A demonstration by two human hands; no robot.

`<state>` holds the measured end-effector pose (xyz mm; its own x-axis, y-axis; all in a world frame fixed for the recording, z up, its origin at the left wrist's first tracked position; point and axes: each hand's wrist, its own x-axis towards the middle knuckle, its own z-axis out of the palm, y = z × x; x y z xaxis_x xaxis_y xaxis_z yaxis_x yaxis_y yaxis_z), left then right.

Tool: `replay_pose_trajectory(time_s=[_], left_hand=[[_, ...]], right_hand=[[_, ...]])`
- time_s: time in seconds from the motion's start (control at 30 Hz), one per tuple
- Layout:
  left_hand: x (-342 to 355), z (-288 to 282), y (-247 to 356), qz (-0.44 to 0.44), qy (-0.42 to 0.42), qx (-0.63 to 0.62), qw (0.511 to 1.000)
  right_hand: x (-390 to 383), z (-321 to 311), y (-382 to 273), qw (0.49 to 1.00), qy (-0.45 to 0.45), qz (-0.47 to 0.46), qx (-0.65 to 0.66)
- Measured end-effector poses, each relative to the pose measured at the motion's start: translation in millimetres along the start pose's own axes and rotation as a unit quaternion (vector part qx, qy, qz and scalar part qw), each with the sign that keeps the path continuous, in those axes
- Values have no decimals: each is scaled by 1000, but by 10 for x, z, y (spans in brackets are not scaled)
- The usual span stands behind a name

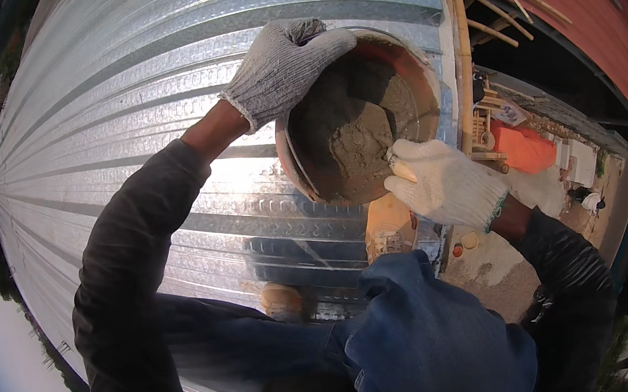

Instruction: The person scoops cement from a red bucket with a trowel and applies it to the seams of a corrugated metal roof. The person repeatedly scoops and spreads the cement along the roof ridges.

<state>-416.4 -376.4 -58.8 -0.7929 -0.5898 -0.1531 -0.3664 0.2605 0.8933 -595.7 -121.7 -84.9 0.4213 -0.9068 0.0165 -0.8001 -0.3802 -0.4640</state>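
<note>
A round bucket (pixel 430 92) with a reddish inner wall is tilted over the metal sheets in front of me, holding wet grey mortar (pixel 314 136). My left hand (pixel 288 68), in a grey knitted glove, grips its far left rim. My right hand (pixel 444 184), in a whiter glove, is closed at the bucket's right side. From its fingers a mortar-covered trowel (pixel 363 135) seems to reach into the bucket; its handle is mostly hidden in the fist. The bucket's underside is out of sight.
Ribbed metal roofing (pixel 142 108) spreads beneath me. My shoes and jeans (pixel 432 325) are near its right edge, along a wooden beam (pixel 461 64). Far below lie a concrete yard (pixel 497 262) and an orange-red sheet (pixel 525 149). Bamboo poles (pixel 489 32) jut out at the upper right.
</note>
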Motion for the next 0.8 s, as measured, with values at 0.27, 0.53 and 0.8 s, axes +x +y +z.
replay_pose_trajectory(time_s=[0.27, 0.53, 0.8], left_hand=[[10, -63, -85, -82, 23, -18, 996], [46, -89, 50, -102, 40, 2, 994], [125, 77, 101, -91, 39, 64, 993]], right_hand=[[-156, -781, -64, 979, -136, 119, -90], [-289, -492, 392, 979, 23, 42, 199], [-290, -849, 151, 955, -100, 253, 115]])
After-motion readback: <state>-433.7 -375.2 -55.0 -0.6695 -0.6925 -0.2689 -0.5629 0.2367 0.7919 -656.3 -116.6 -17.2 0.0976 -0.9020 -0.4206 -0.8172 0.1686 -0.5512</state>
